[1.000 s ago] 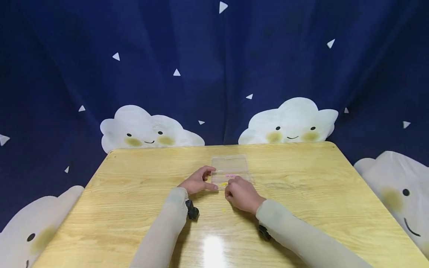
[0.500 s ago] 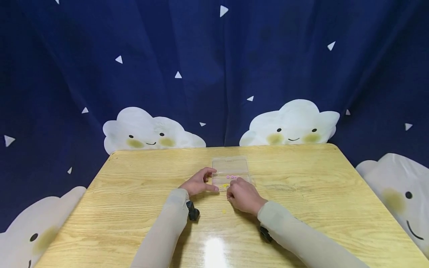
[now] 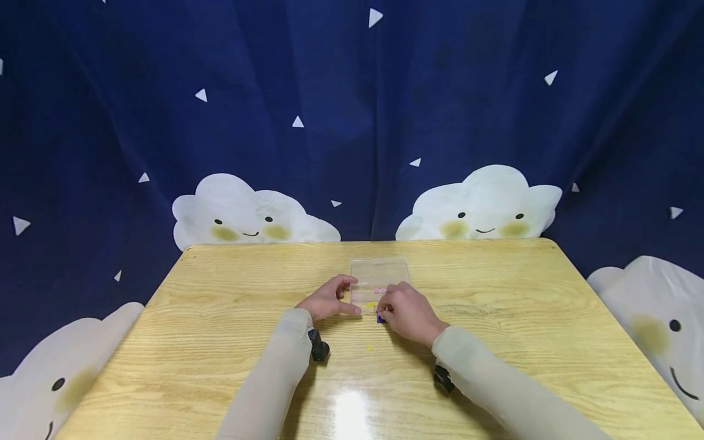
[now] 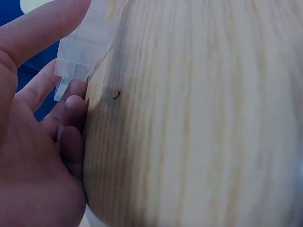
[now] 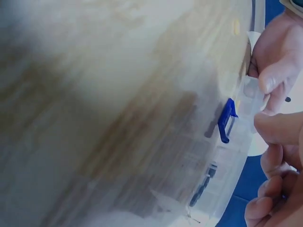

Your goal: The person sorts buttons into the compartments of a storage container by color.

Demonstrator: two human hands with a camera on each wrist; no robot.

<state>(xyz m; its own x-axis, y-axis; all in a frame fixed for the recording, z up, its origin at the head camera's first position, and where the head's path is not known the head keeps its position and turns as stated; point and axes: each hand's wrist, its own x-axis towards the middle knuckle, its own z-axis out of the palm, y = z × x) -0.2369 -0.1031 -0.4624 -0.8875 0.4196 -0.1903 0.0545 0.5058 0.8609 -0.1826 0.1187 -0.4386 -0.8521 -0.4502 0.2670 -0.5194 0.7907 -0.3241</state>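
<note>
A clear plastic compartment box (image 3: 379,270) lies with its lid raised. My left hand (image 3: 327,299) holds its left end, thumb at the front and fingers behind the clear wall (image 4: 83,49). Small yellow pieces (image 3: 371,305) lie in the front compartments, with pink ring-shaped pieces (image 3: 379,291) behind. My right hand (image 3: 409,311) is bent over the front right part. Below its fingertips is a small blue piece (image 3: 380,318), tilted against the front edge in the right wrist view. There, the thumb (image 5: 279,128) appears apart from it; what lies between the fingertips is hidden.
One yellow piece (image 3: 369,348) lies on the wooden table (image 3: 231,342) in front of the box. Dark pieces (image 5: 203,184) show through another compartment in the right wrist view. A dark blue curtain (image 3: 330,73) with clouds hangs behind the table.
My right hand has shifted slightly right and its fingers have lifted, so the blue piece now shows beneath them. The left hand keeps its place at the box.
</note>
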